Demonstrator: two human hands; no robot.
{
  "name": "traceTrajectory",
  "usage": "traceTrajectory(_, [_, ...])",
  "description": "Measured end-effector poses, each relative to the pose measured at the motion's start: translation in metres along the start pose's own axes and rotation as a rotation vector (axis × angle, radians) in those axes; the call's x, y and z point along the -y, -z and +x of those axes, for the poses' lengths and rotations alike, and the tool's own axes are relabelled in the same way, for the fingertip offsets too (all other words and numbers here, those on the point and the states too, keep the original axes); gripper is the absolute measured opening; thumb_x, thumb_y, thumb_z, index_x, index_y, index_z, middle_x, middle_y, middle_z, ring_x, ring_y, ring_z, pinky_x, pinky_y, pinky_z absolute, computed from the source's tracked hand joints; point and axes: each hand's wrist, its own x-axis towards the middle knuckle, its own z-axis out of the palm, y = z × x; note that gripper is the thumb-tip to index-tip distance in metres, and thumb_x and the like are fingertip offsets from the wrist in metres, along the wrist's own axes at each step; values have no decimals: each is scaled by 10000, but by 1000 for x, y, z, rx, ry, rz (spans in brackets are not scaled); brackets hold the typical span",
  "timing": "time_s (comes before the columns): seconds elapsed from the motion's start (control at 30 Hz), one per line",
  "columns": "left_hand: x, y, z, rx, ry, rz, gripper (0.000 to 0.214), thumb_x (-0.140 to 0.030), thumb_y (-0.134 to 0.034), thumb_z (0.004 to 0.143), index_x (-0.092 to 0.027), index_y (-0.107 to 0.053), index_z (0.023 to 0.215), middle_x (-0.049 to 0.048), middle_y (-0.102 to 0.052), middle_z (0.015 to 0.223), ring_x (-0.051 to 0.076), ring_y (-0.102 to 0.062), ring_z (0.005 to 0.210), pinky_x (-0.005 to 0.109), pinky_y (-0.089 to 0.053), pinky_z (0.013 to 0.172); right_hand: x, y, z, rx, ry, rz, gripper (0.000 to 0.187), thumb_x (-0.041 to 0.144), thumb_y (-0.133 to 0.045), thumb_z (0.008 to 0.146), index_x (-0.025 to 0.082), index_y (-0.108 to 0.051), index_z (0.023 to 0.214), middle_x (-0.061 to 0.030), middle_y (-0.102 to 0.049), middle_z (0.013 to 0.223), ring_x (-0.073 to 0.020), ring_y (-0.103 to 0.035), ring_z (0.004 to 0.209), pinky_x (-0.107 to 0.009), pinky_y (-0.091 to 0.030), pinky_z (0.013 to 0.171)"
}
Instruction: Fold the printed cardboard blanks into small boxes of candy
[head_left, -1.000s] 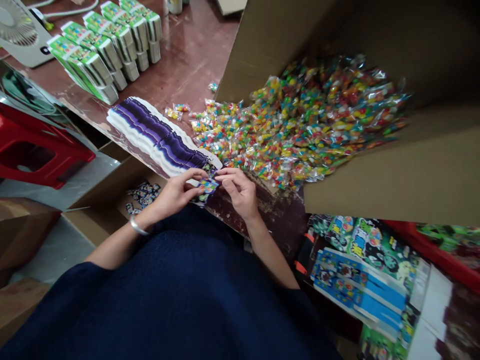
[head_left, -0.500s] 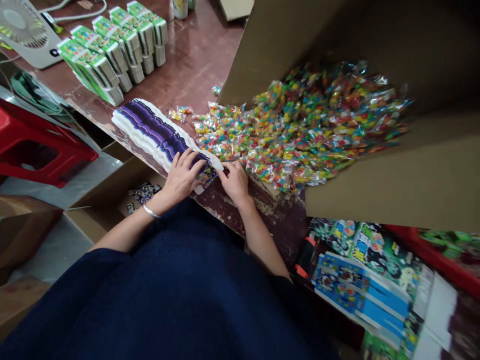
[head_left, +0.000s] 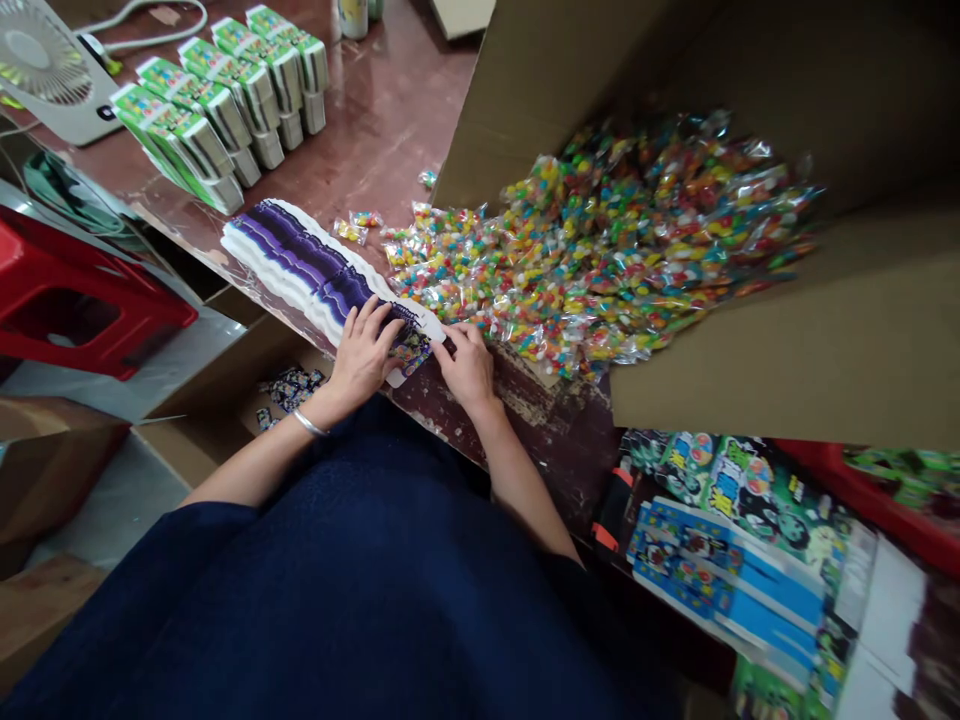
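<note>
A fanned row of flat purple-and-white printed cartons [head_left: 300, 262] lies along the table's near edge. On its near end rests my left hand [head_left: 363, 352], open, with the fingers spread over the printed side and the thumb close to the carton's lower edge. My right hand [head_left: 466, 368] is closed at the white end flap of the nearest carton [head_left: 409, 360], thumb and forefinger pinching it. Part of that carton is hidden by my fingers. Just beyond both hands spreads a heap of small clear bags of colourful candies [head_left: 540, 270].
The heap spills from a large cardboard box [head_left: 720, 370] tipped on its side. Stacked green cartons [head_left: 225, 90] and a white fan [head_left: 52, 70] stand at the far left. Below the table edge is an open box with small dark packets [head_left: 292, 388]. Blue flat cartons [head_left: 720, 570] lie lower right.
The camera view has shifted slightly. Both hands keep almost the same place on the cartons, with only a slight movement of the fingers.
</note>
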Motion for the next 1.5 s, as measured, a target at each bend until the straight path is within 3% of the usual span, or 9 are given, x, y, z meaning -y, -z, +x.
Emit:
traceTrajectory(0.23, [-3,5,-3,3,20,-43,450,-133,-842,824,-172,-685,1245,216,-609,1517,439,-437,1545,713,-257,1290,2,7,-7,-149,42,182,229,422,-677,959,216,-754,1023,-117,-753,1207,-180,-694,763,-360,-609,769])
traceTrajectory(0.4, [-19,31,2,-11,26,-384,161,-255,-785,906,-203,-726,1046,109,-785,1175,302,-711,1200,538,-521,1118,11,33,-15,-61,-88,679,335,554,-726,908,237,-619,905,31,-695,680,-138,-666,549,-260,-574,530])
traceTrajectory(0.57, [-36,56,13,407,218,-1068,297,-452,-812,869,-185,-686,838,23,-727,798,143,-678,689,257,-551,647,25,59,-24,-3,-39,782,345,549,-784,877,247,-617,886,32,-698,682,-159,-725,605,-293,-643,596])
traceTrajectory(0.73, [-45,44,10,664,385,-1603,463,-453,-962,698,-201,-732,1012,103,-791,990,217,-769,891,350,-624,834,34,64,-45,-149,78,582,244,442,-741,943,284,-717,1128,-17,-711,929,-161,-719,710,-324,-645,677])
traceTrajectory(0.93, [-47,27,3,612,452,-1658,486,-354,-973,684,-185,-787,1099,110,-802,1045,175,-754,863,279,-606,776,27,60,-64,43,187,428,391,431,-729,953,304,-674,1319,45,-587,764,-141,-593,635,-300,-540,635])
traceTrajectory(1.07, [-49,27,1,715,386,-1533,440,-307,-944,708,-169,-789,1096,81,-795,958,175,-737,816,282,-583,717,18,64,-61,196,106,552,285,493,-782,899,252,-643,963,82,-542,637,-118,-525,547,-266,-447,563])
traceTrajectory(1.23, [-53,26,2,418,392,-1353,276,-365,-870,802,-147,-793,952,42,-764,861,147,-685,761,286,-574,739,20,60,-56,-83,-9,642,387,520,-852,814,256,-658,1021,37,-646,791,-136,-601,670,-262,-507,622])
traceTrajectory(1.4, [-61,16,2,143,470,-1288,281,-361,-888,777,-147,-766,912,30,-733,852,130,-669,739,256,-586,727,26,32,-60,-102,-80,665,293,517,-750,907,227,-717,935,-2,-734,838,-161,-663,730,-302,-562,718])
traceTrajectory(1.5, [-64,11,-1,-15,433,-1193,469,-302,-903,758,-202,-731,1182,4,-684,917,105,-653,711,236,-602,703,29,21,-59,-242,-101,711,263,489,-755,905,236,-724,969,16,-711,785,-152,-655,697,-285,-556,681])
